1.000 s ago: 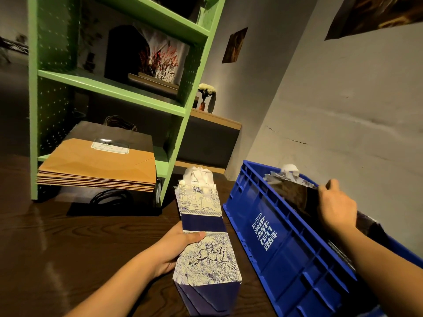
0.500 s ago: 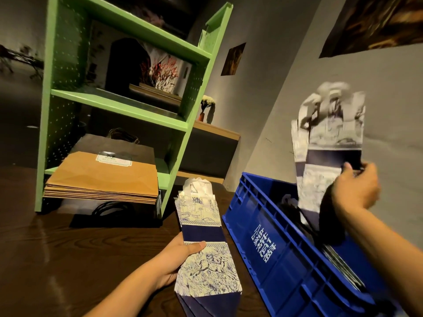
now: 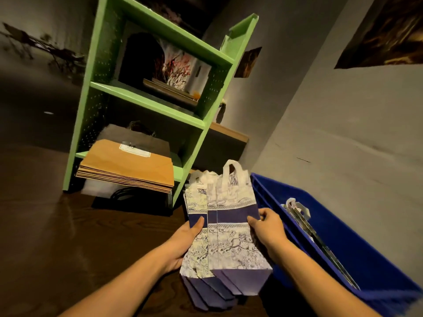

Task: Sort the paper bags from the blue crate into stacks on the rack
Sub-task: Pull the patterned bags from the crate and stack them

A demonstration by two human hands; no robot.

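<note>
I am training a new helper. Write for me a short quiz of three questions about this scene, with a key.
1. True or false: the blue-and-white paper bags lie on the green rack.
2. What is stacked on the rack's lowest shelf? A. brown paper bags B. glass bottles C. folded towels
3. Fill in: the ___ hand is nearer the blue crate.
Key: 1 false, the left hand and right hand hold them; 2 A; 3 right.
</note>
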